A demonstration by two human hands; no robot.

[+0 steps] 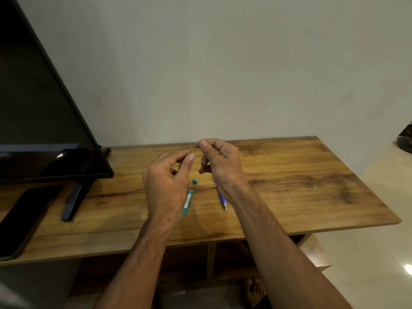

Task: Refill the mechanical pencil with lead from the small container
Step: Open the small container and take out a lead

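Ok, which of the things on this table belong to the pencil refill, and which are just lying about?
Job: blue mechanical pencil; teal lead container; small teal cap beside it; left hand and right hand, raised close together (any lead too thin to see).
Lying about: black screen on its stand; dark phone, at the table's left end.

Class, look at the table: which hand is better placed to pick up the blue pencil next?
Probably the right hand: the blue pencil lies just beneath its wrist. The left hand hovers beside the teal container instead.
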